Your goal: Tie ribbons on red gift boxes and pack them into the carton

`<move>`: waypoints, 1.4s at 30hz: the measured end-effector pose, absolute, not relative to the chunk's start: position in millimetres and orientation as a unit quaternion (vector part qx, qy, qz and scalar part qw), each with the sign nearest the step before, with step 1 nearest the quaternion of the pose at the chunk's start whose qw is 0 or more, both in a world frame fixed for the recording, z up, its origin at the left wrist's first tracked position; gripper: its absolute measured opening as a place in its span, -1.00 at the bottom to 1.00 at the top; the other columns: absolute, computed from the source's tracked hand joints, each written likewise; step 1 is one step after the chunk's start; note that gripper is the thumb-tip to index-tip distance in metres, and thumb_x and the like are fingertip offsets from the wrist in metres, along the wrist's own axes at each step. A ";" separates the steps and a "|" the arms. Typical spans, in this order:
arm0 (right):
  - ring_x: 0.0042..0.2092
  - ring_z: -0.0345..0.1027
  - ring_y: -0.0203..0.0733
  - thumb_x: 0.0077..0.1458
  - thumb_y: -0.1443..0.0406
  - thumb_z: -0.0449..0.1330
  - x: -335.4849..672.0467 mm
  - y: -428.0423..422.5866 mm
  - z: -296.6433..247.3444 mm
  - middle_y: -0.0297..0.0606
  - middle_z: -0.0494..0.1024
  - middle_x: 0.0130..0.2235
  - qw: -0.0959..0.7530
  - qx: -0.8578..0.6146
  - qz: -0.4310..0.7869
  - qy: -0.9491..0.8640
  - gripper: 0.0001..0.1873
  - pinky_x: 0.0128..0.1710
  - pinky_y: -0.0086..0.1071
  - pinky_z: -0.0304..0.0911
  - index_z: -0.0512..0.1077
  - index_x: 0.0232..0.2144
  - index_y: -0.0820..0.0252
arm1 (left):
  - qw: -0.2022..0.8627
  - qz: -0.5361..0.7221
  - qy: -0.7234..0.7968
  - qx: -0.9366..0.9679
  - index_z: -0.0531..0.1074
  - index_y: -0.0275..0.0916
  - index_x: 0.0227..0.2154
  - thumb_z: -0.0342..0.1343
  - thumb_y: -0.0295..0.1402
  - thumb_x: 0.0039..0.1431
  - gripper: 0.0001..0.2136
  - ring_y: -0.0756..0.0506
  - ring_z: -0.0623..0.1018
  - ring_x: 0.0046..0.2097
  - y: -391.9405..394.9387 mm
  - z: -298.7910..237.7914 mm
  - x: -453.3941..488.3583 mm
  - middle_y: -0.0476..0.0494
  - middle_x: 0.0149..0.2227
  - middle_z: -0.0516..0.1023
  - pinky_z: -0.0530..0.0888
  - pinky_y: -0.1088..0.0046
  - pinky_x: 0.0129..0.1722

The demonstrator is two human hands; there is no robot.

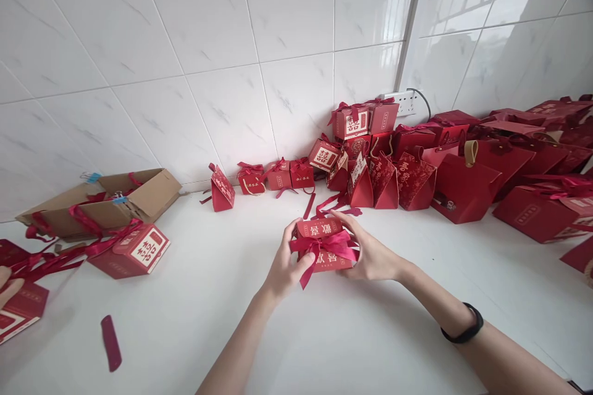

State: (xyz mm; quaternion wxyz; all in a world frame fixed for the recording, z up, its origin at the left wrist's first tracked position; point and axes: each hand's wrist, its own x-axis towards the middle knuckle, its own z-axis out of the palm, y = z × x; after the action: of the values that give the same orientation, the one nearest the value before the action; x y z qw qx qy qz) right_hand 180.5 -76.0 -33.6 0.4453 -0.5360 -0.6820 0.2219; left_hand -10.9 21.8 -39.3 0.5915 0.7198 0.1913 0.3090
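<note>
Between my hands is a small red gift box [322, 228] with gold characters and a crimson ribbon [327, 245] tied in a bow across its top. My left hand [288, 265] grips the box's left side, its thumb resting on the ribbon near the knot. Around the right side wraps my right hand [370, 253], fingers at the far corner and thumb near the front corner. A black band circles my right wrist. Loose ribbon ends hang over the front of the box. Just beyond it, dark red strips [309, 205] lie on the white table [259, 345].
Many finished-looking red gift boxes [467, 179] crowd the right and back. A power strip [403, 103] is on the wall. At left stand a cardboard box [155, 194] with ribbons and a red box [132, 250]. Another person's fingers [7, 287] touch ribbon at the left edge. A maroon strip [111, 343] lies front left.
</note>
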 end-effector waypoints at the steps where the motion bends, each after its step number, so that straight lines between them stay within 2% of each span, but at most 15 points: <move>1: 0.18 0.08 0.09 -0.24 0.38 0.28 180.5 -75.8 -34.6 -0.05 0.07 0.20 0.441 -0.539 0.196 -0.690 0.02 0.11 -0.03 0.13 -0.13 0.22 -0.01 | 0.561 0.312 0.188 0.743 -0.05 -0.17 0.20 0.10 -0.30 0.09 -0.36 -0.24 0.25 0.20 22.3 -39.4 -12.2 -0.27 0.22 0.15 0.31 0.22 0.13; 5: 0.21 0.01 0.13 -0.23 0.37 0.25 181.6 -74.2 -36.9 -0.04 0.07 0.21 0.432 -0.538 0.158 -0.707 0.00 0.15 -0.01 0.06 -0.11 0.23 0.04 | 0.469 0.306 0.172 0.811 -0.10 -0.19 0.25 0.10 -0.40 0.05 -0.27 -0.26 0.27 0.19 25.7 -37.8 -19.6 -0.31 0.21 0.17 0.29 0.16 0.14; 8: 0.17 0.11 0.10 -0.24 0.39 0.26 182.1 -73.4 -36.5 -0.03 0.10 0.20 0.445 -0.539 0.188 -0.690 0.01 0.12 -0.06 0.11 -0.10 0.24 0.07 | 0.438 0.290 0.157 0.836 -0.15 -0.14 0.27 0.15 -0.43 -0.01 -0.19 -0.28 0.28 0.18 31.1 -36.6 -26.2 -0.31 0.20 0.19 0.37 0.14 0.08; 12: 0.09 0.24 0.01 -0.24 0.41 0.28 182.2 -72.4 -36.2 -0.03 0.13 0.19 0.481 -0.521 0.281 -0.647 0.03 0.02 -0.15 0.25 -0.11 0.24 0.04 | 0.424 0.236 0.177 0.856 -0.14 -0.04 0.26 0.34 -0.32 -0.20 -0.02 -0.35 0.15 0.25 37.2 -36.8 -28.6 -0.31 0.27 0.03 0.33 0.02 0.08; 17: 0.11 0.22 0.01 -0.26 0.36 0.37 185.0 -70.6 -40.2 -0.05 0.11 0.21 0.499 -0.497 0.340 -0.623 0.08 0.03 -0.14 0.25 -0.12 0.23 -0.02 | 0.475 0.247 0.171 0.827 0.10 -0.15 0.16 0.33 -0.37 -0.22 -0.19 -0.24 0.45 -0.02 33.4 -37.6 -19.9 -0.32 0.06 0.33 0.46 0.20 -0.09; 19: 0.16 0.16 0.04 -0.23 0.34 0.36 186.0 -70.0 -41.5 -0.04 0.06 0.24 0.499 -0.501 0.329 -0.626 0.07 0.07 -0.11 0.21 -0.13 0.24 -0.02 | 0.439 0.273 0.181 0.837 0.13 -0.17 0.13 0.30 -0.39 -0.20 -0.24 -0.23 0.44 -0.03 32.7 -39.7 -17.5 -0.31 0.03 0.35 0.44 0.21 -0.08; 23: 0.28 -0.11 0.04 -0.12 0.26 0.31 185.5 -68.6 -44.2 -0.11 -0.09 0.29 0.514 -0.499 0.311 -0.625 0.00 0.15 -0.03 0.09 -0.18 0.24 -0.11 | 0.292 0.360 0.237 0.854 0.05 -0.23 0.15 0.30 -0.37 -0.26 -0.17 -0.29 0.36 0.01 35.0 -47.3 -14.6 -0.34 -0.01 0.30 0.38 0.12 -0.03; 26: 0.31 -0.20 0.00 -0.08 0.16 0.29 181.6 -66.9 -49.1 -0.19 -0.19 0.31 0.540 -0.500 0.322 -0.596 -0.03 0.17 0.01 0.05 -0.22 0.23 -0.21 | 0.216 0.440 0.294 0.821 0.03 -0.28 0.12 0.28 -0.36 -0.25 -0.18 -0.32 0.33 0.02 33.6 -50.0 -10.3 -0.37 -0.03 0.26 0.37 0.08 -0.05; 28: 0.31 -0.23 0.01 -0.08 0.10 0.29 176.2 -66.0 -52.4 -0.19 -0.18 0.29 0.555 -0.517 0.302 -0.578 -0.02 0.19 0.05 0.00 -0.23 0.22 -0.21 | 0.201 0.478 0.330 0.789 0.03 -0.27 0.12 0.27 -0.35 -0.24 -0.19 -0.34 0.31 0.03 29.6 -49.2 -6.5 -0.37 -0.03 0.24 0.37 0.08 -0.06; 31: 0.29 -0.15 0.08 -0.10 0.06 0.29 164.1 -65.9 -54.3 -0.11 -0.15 0.28 0.552 -0.537 0.292 -0.567 0.01 0.14 0.10 0.07 -0.27 0.22 -0.18 | 0.219 0.493 0.374 0.754 0.02 -0.26 0.11 0.28 -0.32 -0.24 -0.19 -0.34 0.31 0.03 21.4 -47.6 -0.7 -0.35 -0.03 0.22 0.39 0.08 -0.09; 35: 0.27 -0.11 0.09 -0.11 0.06 0.30 147.2 -66.3 -52.7 -0.05 -0.14 0.27 0.545 -0.532 0.321 -0.563 0.01 0.05 0.02 0.19 -0.26 0.20 -0.11 | 0.217 0.469 0.394 0.760 0.03 -0.30 0.09 0.30 -0.31 -0.30 -0.17 -0.38 0.28 0.03 13.3 -52.3 5.5 -0.34 -0.08 0.23 0.41 0.08 -0.15; 38: 0.24 -0.05 0.04 -0.11 0.09 0.30 141.8 -65.7 -53.2 -0.05 -0.07 0.24 0.563 -0.531 0.318 -0.548 -0.06 0.06 -0.05 0.22 -0.20 0.16 -0.05 | 0.194 0.463 0.359 0.787 0.01 -0.32 0.10 0.31 -0.26 -0.33 -0.11 -0.41 0.26 0.03 12.7 -58.2 7.3 -0.37 -0.06 0.21 0.39 0.03 -0.13; 42: 0.18 0.07 0.01 -0.14 0.09 0.31 145.5 -65.0 -53.2 -0.06 0.02 0.21 0.599 -0.543 0.319 -0.495 -0.04 0.03 -0.06 0.26 -0.19 0.15 -0.04 | 0.218 0.414 0.289 0.835 -0.06 -0.26 0.17 0.29 -0.23 -0.22 -0.10 -0.37 0.28 0.04 19.2 -59.7 2.0 -0.36 -0.03 0.22 0.38 0.04 -0.08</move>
State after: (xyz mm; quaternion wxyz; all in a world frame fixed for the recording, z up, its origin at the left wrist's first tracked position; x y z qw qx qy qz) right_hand 145.5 -65.0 -53.2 0.5994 -0.5426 -0.4948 0.3186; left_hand 2.0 19.2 -59.7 0.2182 0.8353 0.2890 0.4136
